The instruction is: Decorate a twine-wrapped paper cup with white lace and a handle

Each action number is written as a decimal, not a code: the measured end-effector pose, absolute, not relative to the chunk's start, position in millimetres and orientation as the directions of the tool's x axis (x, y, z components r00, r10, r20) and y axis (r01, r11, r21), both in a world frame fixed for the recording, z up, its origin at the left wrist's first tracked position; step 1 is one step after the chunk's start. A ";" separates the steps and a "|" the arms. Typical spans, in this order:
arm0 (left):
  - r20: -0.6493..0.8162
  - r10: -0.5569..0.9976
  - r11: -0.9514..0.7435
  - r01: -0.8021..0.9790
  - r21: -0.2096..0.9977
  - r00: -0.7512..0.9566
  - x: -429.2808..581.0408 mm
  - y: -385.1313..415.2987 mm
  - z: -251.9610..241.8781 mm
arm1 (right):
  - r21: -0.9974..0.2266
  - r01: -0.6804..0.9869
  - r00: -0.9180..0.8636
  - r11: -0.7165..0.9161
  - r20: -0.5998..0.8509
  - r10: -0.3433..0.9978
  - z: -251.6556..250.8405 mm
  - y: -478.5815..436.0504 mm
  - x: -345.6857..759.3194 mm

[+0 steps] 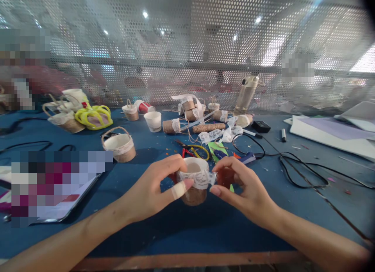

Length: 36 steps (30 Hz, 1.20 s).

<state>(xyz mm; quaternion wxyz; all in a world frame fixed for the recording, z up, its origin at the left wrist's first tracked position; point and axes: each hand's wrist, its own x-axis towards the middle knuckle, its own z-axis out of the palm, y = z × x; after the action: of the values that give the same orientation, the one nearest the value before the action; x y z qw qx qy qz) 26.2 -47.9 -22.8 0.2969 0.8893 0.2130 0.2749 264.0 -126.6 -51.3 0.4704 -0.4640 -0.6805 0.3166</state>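
A small paper cup [194,194] wrapped in brown twine, with a band of white lace round its rim, is held above the blue table between both hands. My left hand [155,188] grips its left side; the thumb, with a plaster on it, presses on the lace. My right hand [238,186] pinches the free end of the lace at the cup's right side. Both hands are closed on it.
A finished twine cup with a handle [119,145] stands to the left. Behind the hands lie red-and-yellow scissors [191,149], lace scraps [218,135], twine rolls [208,127], several cups, a bottle [246,94] and black cables [301,170]. A tablet [55,209] lies at the left, white boards [334,135] at the right.
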 end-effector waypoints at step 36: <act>0.432 0.457 -0.844 0.226 0.487 0.777 33.0 -52.4 -33.4 | -0.677 0.356 -0.298 0.644 0.571 0.765 -48.6 -125.0 255.9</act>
<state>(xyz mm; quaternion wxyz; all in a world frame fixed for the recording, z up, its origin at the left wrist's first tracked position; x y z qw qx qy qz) 33.0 -52.4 -33.4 0.2089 0.9192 0.1857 0.2774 255.9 -125.0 -48.6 0.4695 -0.3613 -0.7756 0.2180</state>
